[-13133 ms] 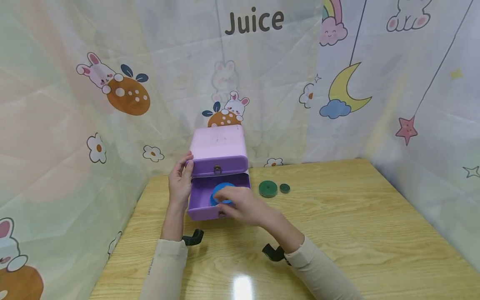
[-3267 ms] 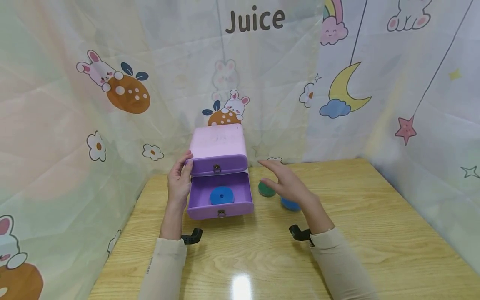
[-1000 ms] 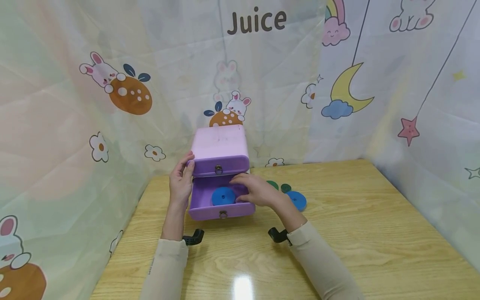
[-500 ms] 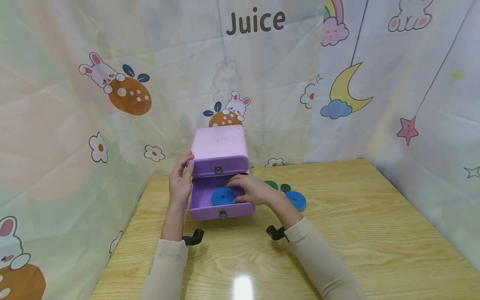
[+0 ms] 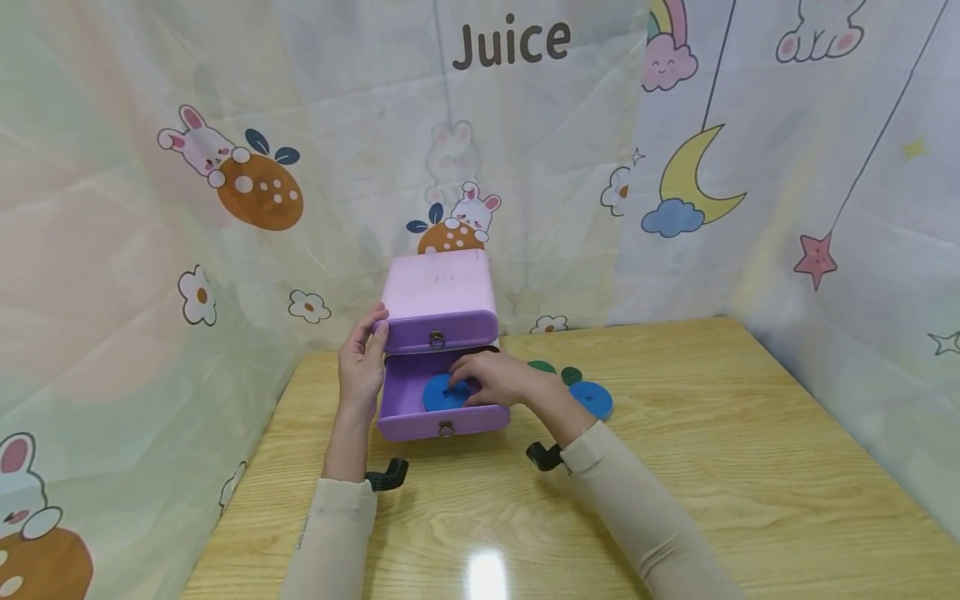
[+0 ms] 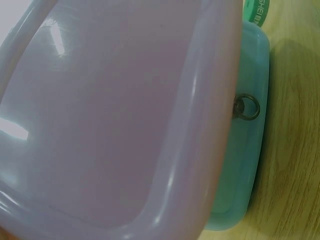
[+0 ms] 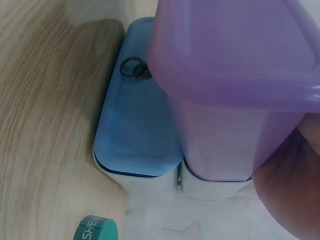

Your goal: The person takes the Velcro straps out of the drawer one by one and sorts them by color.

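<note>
The right hand [image 5: 497, 377] was beside the blue disc [image 5: 437, 398] a second ago; now its fingers bend over it. The disc lies in the open drawer [image 5: 486, 417], so it looks easy to take. I can't tell if that grip pinches it. The left hand [image 5: 362, 365] holds the box [image 5: 438, 279] by its side.

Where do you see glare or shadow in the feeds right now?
Head: a white glare patch low-centre on the tabletop, clear of the left hand and right hand; left wrist: bright highlights on the purple drawer unit; right wrist: dark shadow on the tabletop beside the blue drawer.
</note>
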Demonstrator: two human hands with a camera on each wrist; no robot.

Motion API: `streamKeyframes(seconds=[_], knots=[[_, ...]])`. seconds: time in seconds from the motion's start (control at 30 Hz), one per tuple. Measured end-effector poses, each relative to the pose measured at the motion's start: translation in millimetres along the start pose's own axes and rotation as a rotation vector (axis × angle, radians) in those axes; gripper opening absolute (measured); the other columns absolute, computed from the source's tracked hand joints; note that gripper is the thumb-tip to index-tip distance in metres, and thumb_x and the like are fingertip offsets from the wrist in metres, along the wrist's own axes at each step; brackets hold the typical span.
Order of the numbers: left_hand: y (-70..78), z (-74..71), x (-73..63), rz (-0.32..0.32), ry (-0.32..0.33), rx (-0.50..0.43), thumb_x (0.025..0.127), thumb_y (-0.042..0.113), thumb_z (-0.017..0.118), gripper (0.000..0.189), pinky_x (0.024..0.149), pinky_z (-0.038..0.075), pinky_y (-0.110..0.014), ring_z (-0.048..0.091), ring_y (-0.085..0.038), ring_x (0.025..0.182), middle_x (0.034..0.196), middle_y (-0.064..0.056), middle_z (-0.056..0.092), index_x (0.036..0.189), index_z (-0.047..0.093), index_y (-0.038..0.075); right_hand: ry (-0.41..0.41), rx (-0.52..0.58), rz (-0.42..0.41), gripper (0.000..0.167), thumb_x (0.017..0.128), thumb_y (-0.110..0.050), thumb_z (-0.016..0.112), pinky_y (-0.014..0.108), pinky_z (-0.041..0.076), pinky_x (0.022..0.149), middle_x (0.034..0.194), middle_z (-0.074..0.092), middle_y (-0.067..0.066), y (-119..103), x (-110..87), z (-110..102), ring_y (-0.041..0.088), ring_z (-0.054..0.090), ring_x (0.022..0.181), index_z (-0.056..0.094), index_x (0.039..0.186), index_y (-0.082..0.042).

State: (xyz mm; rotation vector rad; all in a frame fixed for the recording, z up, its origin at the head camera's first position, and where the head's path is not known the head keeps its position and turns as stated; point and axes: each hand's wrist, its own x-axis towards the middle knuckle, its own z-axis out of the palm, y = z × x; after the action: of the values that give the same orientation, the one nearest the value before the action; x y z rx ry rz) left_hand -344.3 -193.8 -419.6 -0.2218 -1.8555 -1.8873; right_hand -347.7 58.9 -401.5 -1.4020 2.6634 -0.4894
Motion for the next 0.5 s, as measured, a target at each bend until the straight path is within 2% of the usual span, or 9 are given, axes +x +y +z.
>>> streamKeyframes(seconds=[0.5], knots=[[-1.6, 0.6, 0.6, 0.002, 0.012, -0.020, 0.105, 0.031, 0.062, 0.036, 0.126, 0.035, -0.037, 0.044, -0.011, 0.149, 0.154, 0.004, 0.057, 0.135, 0.068, 0.012, -0.006, 0.010, 0.023, 0.034, 0.094, -0.020, 0.080, 0.047, 0.045, 0.118, 0.149, 0.060, 0.009, 0.0, 2.9, 2.4, 0.027, 0.056, 0.138, 0.075, 0.127, -0.019]])
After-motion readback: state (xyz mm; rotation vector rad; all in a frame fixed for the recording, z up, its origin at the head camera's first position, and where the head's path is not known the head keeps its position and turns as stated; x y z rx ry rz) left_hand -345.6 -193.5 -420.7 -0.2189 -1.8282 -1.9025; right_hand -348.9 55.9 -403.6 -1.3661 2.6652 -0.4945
